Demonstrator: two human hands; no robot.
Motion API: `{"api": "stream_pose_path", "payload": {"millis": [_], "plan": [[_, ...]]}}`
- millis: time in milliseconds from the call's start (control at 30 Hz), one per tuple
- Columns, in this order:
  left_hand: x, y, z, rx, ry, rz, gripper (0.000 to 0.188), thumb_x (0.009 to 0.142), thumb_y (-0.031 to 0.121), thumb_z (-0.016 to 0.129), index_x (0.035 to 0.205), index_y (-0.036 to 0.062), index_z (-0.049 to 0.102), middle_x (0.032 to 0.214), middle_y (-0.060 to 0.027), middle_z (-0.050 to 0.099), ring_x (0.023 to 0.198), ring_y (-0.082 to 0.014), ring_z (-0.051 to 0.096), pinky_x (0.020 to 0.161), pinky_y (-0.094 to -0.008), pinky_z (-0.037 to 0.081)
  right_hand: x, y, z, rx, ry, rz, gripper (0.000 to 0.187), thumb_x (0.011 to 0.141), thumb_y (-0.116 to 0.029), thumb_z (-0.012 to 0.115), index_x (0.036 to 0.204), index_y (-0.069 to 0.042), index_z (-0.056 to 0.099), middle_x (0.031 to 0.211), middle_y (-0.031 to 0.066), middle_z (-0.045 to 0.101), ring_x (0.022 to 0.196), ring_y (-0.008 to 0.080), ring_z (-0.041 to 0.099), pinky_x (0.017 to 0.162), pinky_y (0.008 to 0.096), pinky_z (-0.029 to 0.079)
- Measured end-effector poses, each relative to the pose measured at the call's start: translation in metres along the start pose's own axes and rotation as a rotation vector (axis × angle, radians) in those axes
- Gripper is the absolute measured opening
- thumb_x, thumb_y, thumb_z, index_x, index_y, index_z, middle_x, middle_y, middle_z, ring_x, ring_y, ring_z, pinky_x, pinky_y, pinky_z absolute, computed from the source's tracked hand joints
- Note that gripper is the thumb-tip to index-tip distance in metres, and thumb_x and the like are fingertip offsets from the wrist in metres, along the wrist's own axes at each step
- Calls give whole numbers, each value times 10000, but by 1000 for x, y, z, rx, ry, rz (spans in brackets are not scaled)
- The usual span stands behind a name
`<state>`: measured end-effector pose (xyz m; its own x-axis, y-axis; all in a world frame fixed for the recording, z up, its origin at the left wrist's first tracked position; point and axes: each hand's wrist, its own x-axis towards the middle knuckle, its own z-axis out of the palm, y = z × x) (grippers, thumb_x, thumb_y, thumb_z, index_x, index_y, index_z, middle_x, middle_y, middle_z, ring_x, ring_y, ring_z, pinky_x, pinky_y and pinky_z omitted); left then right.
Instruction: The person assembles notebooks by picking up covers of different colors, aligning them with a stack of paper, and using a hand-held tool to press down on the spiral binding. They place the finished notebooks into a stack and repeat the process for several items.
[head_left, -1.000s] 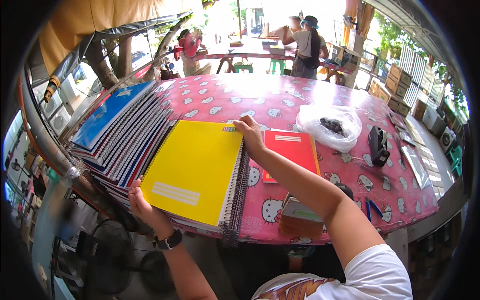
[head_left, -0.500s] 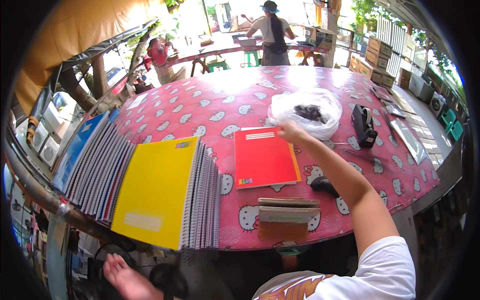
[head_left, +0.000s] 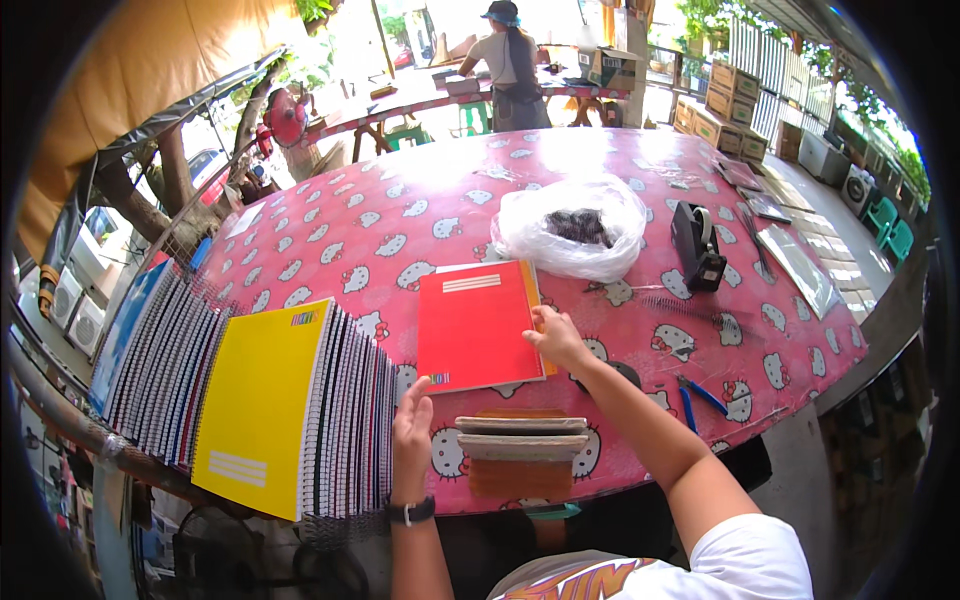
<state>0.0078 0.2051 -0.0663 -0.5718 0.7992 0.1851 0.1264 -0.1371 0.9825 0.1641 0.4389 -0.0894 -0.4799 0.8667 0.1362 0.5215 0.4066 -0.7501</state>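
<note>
A red notebook (head_left: pixel 472 322) lies flat on the pink patterned table (head_left: pixel 400 220) in front of me. My right hand (head_left: pixel 556 337) rests on its right edge, fingers spread. My left hand (head_left: pixel 412 436), with a dark watch on the wrist, lies flat at the notebook's lower left corner, fingertips touching it. Left of that hand, a long fanned row of spiral notebooks (head_left: pixel 160 370) leans over the table's edge, with a yellow notebook (head_left: pixel 262 408) on top. Neither hand grips anything.
A small stack of flat blocks (head_left: pixel 520 445) sits at the near edge. A clear plastic bag (head_left: pixel 575 230) with dark pieces, a black tape dispenser (head_left: pixel 697 247) and blue-handled pliers (head_left: pixel 700 397) lie to the right. A person stands at a far table (head_left: pixel 505 65).
My view has swung right from the yellow notebook pile to the red notebook. My right hand drew back to the red cover's right edge. My left hand came up from below the table to its lower corner.
</note>
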Motion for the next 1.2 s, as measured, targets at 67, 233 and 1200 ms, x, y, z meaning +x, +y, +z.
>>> {"api": "stream_pose_path", "payload": {"millis": [67,233,1200], "plan": [[25,-35,7,35,11,-42,450,908,197,543,1285,-26,437,1269,-151,510,1200,-244,461,1016,-339,336,-4,13,1,176,1,14,476,759,-212,688,1131,40,531,951,200,629,867,328,623,770,395,479],[42,-65,5,84,229,-82,449,857,22,553,1274,-73,418,1205,-164,538,1110,-217,525,947,-306,409,-11,9,4,648,-97,163,385,825,-207,652,1143,-16,553,979,65,636,907,177,588,745,313,457],[-27,88,18,-22,142,317,888,736,260,763,1416,87,218,1324,-127,428,1206,-214,424,924,-358,396,-117,-170,-242,-158,-79,-540,272,765,5,635,1034,-5,596,760,123,645,693,178,630,640,299,483]]}}
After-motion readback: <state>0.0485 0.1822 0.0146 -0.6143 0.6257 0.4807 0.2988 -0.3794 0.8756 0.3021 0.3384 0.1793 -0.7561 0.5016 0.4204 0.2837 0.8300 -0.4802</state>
